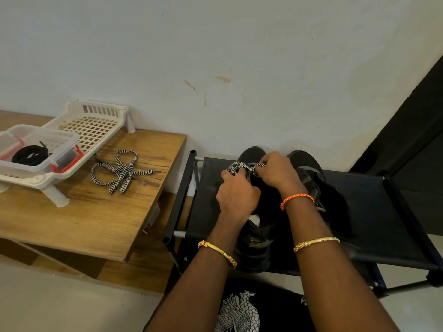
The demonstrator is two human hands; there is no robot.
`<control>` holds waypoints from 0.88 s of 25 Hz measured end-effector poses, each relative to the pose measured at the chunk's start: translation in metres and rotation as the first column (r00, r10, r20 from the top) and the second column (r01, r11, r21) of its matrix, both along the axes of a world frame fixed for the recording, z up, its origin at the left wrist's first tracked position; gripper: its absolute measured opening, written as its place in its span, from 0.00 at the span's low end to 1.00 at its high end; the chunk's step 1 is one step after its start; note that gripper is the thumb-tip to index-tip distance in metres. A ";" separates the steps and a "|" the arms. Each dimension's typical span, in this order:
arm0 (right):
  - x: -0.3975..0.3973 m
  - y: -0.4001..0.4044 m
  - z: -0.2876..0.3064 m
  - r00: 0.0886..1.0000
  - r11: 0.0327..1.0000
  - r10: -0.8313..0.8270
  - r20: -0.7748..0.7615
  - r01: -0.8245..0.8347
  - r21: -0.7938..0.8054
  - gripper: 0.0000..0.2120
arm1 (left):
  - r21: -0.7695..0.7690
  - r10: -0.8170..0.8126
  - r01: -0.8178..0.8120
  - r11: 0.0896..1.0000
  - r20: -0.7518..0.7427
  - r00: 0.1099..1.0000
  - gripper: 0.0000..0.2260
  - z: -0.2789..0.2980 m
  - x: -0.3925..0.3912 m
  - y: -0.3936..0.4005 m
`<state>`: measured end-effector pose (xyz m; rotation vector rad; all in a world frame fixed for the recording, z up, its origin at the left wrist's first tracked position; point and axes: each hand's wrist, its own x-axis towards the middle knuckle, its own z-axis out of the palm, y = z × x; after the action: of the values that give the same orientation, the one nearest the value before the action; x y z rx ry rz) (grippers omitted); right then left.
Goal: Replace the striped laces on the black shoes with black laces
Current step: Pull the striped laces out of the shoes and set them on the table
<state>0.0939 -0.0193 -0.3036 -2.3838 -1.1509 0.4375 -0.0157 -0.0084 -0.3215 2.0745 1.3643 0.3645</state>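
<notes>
place: home entryway | cues: fabric shoe rack [374,212], wooden side table [96,219], plaster wall [215,56]

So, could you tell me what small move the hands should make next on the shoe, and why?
Probably keep drawing the striped lace out of the left shoe: both the left hand and right hand grip it bunched over the shoe, one removed lace already lies on the table, and the black laces wait.
</notes>
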 end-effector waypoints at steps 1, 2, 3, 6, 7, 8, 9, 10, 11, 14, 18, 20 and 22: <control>0.000 0.000 0.001 1.000 1.000 0.010 -0.010 -0.010 0.012 0.08 | 0.003 0.002 -0.002 1.000 0.001 1.000 0.15 0.000 0.000 0.000; 0.000 -0.001 0.002 0.999 0.999 0.025 -0.021 -0.024 0.042 0.07 | 0.003 0.003 -0.003 1.000 0.000 1.000 0.16 0.000 0.000 0.001; 0.000 -0.003 0.003 0.999 0.996 0.041 -0.030 -0.039 0.080 0.07 | 0.000 0.005 -0.005 1.000 -0.002 1.000 0.16 0.000 0.000 0.001; 0.001 -0.008 0.010 0.993 0.972 0.086 -0.084 -0.066 0.225 0.06 | -0.013 0.018 -0.018 1.000 -0.003 1.000 0.17 0.002 0.000 0.000; 0.002 -0.010 0.014 0.986 0.955 0.077 -0.150 -0.029 0.297 0.08 | -0.015 0.022 -0.022 1.000 -0.001 1.000 0.17 0.002 0.000 0.000; 0.004 -0.012 0.019 0.964 0.927 0.063 -0.259 0.040 0.374 0.10 | -0.013 0.024 -0.024 1.000 -0.002 1.000 0.17 0.002 0.000 0.000; 0.007 -0.015 0.025 0.918 0.885 0.068 -0.390 0.124 0.448 0.12 | -0.008 0.025 -0.025 1.000 -0.006 1.000 0.17 0.003 0.000 -0.001; 0.010 -0.018 0.029 0.851 0.837 0.108 -0.513 0.201 0.509 0.14 | -0.004 0.025 -0.025 1.000 -0.008 1.000 0.17 0.003 0.001 -0.001; 0.010 -0.021 0.032 0.772 0.794 0.171 -0.612 0.260 0.549 0.15 | -0.002 0.024 -0.025 1.000 -0.010 1.000 0.17 0.002 0.001 -0.001; 0.003 -0.022 0.034 0.585 0.733 0.280 -0.761 0.382 0.563 0.13 | -0.002 0.030 -0.030 1.000 -0.016 0.999 0.17 0.002 0.001 -0.001; 0.005 -0.018 0.046 0.539 0.586 0.268 -0.799 0.567 0.579 0.15 | -0.012 0.037 -0.037 0.999 -0.009 0.999 0.17 0.002 0.001 0.000; 0.008 -0.019 0.040 0.739 0.662 0.065 -0.671 0.471 0.583 0.14 | -0.024 0.036 -0.035 0.999 0.007 0.999 0.16 0.001 0.001 0.001; 0.005 -0.018 0.024 0.886 0.846 -0.054 -0.461 0.286 0.449 0.10 | -0.019 0.041 -0.041 0.999 0.031 0.999 0.17 -0.001 -0.001 0.001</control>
<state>0.0990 -0.0369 -0.2795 -1.7841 -0.7193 0.4976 -0.0163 -0.0075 -0.3228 2.0201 1.3882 0.3989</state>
